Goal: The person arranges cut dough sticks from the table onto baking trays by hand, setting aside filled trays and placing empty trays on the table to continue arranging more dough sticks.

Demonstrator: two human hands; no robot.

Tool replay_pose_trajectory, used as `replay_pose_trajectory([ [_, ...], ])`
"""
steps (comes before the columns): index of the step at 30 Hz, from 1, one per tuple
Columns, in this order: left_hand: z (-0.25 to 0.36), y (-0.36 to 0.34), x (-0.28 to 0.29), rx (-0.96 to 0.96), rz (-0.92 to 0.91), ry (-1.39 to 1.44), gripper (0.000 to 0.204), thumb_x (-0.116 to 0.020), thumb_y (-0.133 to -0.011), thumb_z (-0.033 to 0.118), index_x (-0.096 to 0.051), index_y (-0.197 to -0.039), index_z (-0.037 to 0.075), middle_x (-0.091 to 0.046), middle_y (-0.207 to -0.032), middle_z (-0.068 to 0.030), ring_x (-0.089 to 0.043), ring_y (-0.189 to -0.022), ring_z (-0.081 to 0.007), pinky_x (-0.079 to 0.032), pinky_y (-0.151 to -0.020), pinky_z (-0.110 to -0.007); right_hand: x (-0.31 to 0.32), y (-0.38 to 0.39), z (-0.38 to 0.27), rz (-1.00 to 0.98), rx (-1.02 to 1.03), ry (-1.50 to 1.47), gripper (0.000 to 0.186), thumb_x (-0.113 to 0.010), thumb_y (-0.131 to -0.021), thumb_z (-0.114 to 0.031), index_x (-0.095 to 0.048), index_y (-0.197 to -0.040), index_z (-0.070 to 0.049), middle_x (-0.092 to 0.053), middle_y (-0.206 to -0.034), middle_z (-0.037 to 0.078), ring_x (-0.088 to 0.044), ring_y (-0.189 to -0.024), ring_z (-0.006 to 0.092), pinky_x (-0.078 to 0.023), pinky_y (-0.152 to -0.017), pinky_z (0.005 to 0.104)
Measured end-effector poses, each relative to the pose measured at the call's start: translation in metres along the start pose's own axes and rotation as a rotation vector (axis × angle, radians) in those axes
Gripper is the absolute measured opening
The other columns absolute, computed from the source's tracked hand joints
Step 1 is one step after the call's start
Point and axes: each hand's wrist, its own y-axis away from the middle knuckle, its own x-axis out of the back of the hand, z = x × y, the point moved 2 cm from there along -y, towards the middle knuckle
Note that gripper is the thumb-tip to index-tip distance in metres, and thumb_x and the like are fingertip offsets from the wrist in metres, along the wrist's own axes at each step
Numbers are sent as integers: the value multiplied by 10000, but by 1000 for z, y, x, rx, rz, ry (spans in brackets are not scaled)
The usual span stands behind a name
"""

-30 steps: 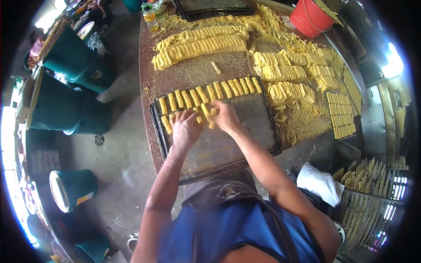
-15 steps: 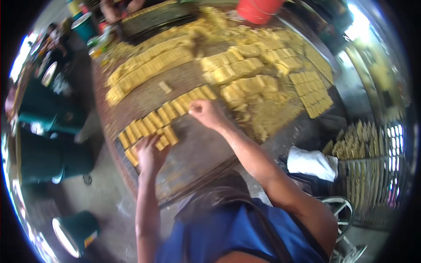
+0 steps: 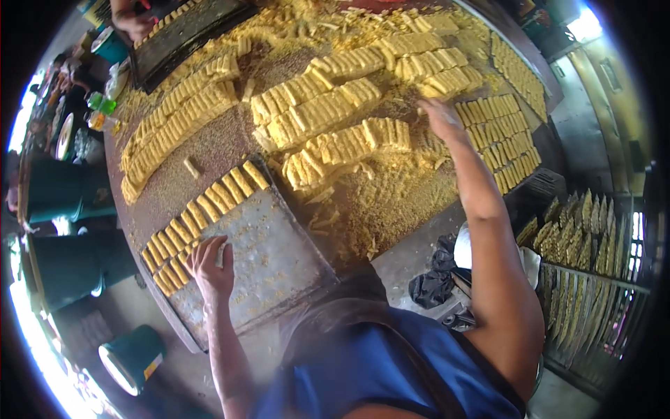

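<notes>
Yellow crumb-coated sticks, which look like dough or bread, lie in a slanting row point(image 3: 202, 211) on a dark metal baking tray point(image 3: 272, 255). A shorter second row point(image 3: 169, 277) starts at the tray's left edge. My left hand point(image 3: 211, 269) touches the end of this shorter row, fingers bent and apart, thumb held away. My right hand point(image 3: 443, 120) is stretched far across the table, fingers extended, slightly blurred, with nothing visible in it. It hovers between a stack of sticks point(image 3: 438, 73) and a filled tray of sticks point(image 3: 499, 136).
More stacked sticks point(image 3: 317, 112) and loose yellow crumbs point(image 3: 398, 199) cover the table. One stick point(image 3: 192, 167) lies alone beyond the tray. Another person's hand point(image 3: 132, 24) is by a far tray point(image 3: 188, 42). A rack of trays point(image 3: 586, 272) stands right; green bins point(image 3: 70, 258) stand left.
My right hand has left the long row on the tray and reached far right to the stacks. My left hand remains at the shorter row. The whole view has shifted, with the tray further left.
</notes>
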Motion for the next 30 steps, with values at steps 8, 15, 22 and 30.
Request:
replay_pose_trajectory([
  [8,-45,33,17,220,71,-82,218,-762,-812,163,-739,-1027,140,-711,-1020,-69,-643,-987,-262,-428,-910,-402,-9,48,4,-11,-252,-1104,207,-693,-905,-174,-701,-1048,-24,-696,-859,106,-657,-701,159,-513,-571,283],
  [15,-75,21,19,9,-46,-16,417,-850,-722,302,-738,-1090,141,-694,-1133,-55,-600,-1120,-251,-381,-982,-422,42,153,-345,-681,235,-1750,356,-702,-902,-197,-625,-1204,-27,-703,-927,116,-697,-799,160,-583,-584,263],
  [22,-118,36,25,-106,-129,26,496,-845,-710,323,-717,-1154,142,-655,-1198,-50,-556,-1179,-248,-348,-1011,-446,20,186,-502,-262,222,-1453,196,-781,-810,-133,-682,-950,-37,-719,-814,66,-671,-725,114,-529,-603,289],
  [30,-123,39,20,-157,-26,85,461,-826,-740,320,-702,-1147,143,-655,-1168,-63,-563,-1155,-261,-354,-988,-463,29,191,-519,128,204,-945,141,-725,-791,-195,-747,-868,-79,-729,-866,160,-712,-835,326,-552,-752,418],
])
